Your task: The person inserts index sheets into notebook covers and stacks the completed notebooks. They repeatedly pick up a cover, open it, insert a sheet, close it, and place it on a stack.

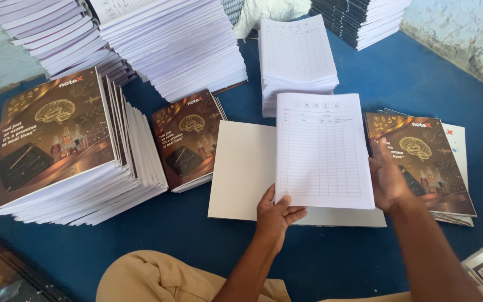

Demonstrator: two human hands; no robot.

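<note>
White and thin, the ruled paper block with a printed table on its top page [322,151] is held a little above the blank cream cover sheet [241,170], which lies open on the blue surface [197,240]. The left hand [275,212] pinches the block at its lower left corner, thumb on top and fingers closed under it. The right hand [388,180] presses against the right edge; I cannot tell if its fingers close around the pages. The block seems light but floppy, so I judge it bends easily, and holding it at two opposite edges keeps it flat; the loose pages may slide if the grip is weak. Just beside the right hand lies a small pile of glossy brown printed covers [420,162]. Behind the block stands a stack of the same white ruled blocks [297,56]. At the left is a tall stack of finished notebooks with brown covers [68,151], and a lower one [188,140] is near the cream sheet.
</note>
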